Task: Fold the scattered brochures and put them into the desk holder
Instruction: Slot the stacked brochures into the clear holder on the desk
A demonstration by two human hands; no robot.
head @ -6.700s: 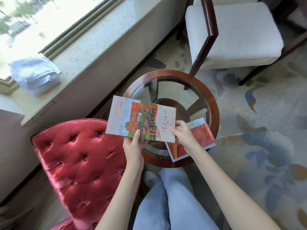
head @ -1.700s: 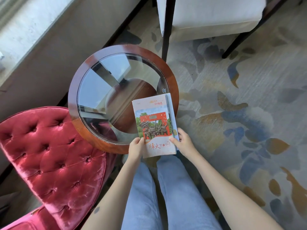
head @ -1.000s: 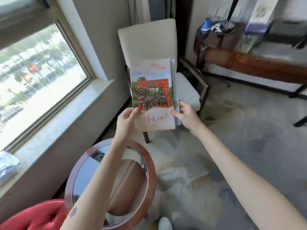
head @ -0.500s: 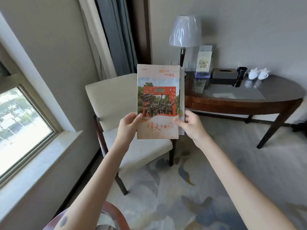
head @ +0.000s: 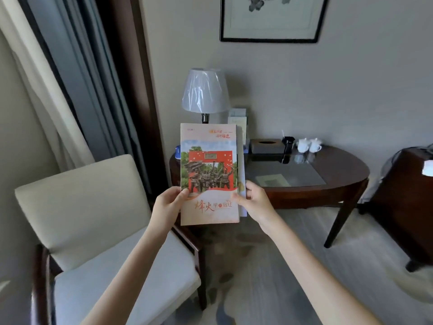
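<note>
I hold a stack of folded brochures upright in front of me; the front cover shows a red gate and soldier statues. My left hand pinches the lower left edge, and my right hand grips the lower right edge, where a second brochure's edge peeks out behind. Beyond them, on the dark wooden desk, a clear desk holder with leaflets in it stands beside the lamp, partly hidden by the brochures.
A cream-cushioned wooden chair stands at the left. The lamp, a tissue box, a black object and two white cups sit on the desk. Curtains hang left; a dark cabinet is at right. Carpet lies between me and the desk.
I lifted the brochures off the round glass table and my view rose and turned toward the desk. Both hands keep the same grip; the desk looms closer now.
</note>
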